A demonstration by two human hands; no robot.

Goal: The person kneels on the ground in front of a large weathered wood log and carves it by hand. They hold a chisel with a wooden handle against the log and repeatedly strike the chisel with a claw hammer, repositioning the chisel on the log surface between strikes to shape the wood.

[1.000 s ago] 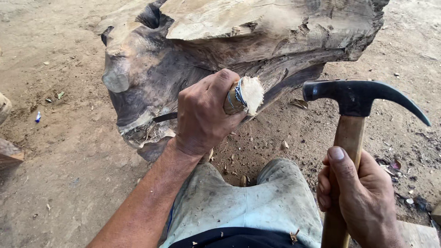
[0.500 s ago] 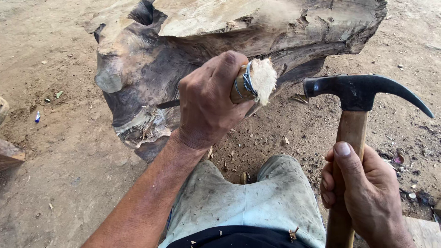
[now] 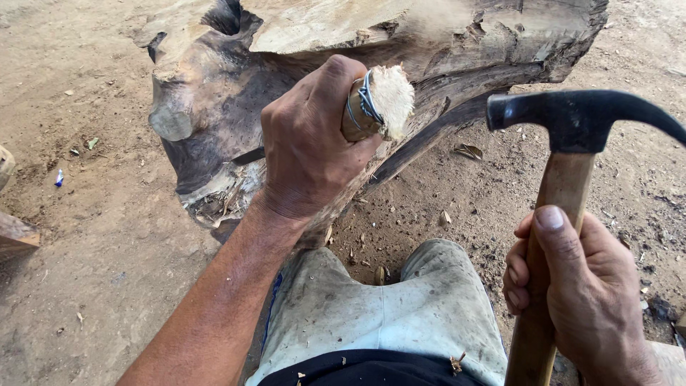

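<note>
My left hand (image 3: 307, 146) grips a chisel (image 3: 375, 104) with a frayed wooden handle end bound with wire. Its dark blade pokes out left of my fist against a large weathered log (image 3: 429, 36) lying on the ground. My right hand (image 3: 579, 286) holds a claw hammer by its wooden handle, thumb along the shaft. The black hammer head (image 3: 579, 118) hangs right of the chisel's end, a short gap away from it. My knee in dusty grey trousers (image 3: 386, 307) is below the hands.
Bare dirt ground (image 3: 93, 236) with wood chips and small litter surrounds the log. A piece of wood (image 3: 14, 236) lies at the left edge. Dry leaves and pebbles lie to the right of the log.
The view has shifted slightly; my left hand with the chisel sits a bit higher on the log. The hammer stays raised to the right of the chisel's end.
</note>
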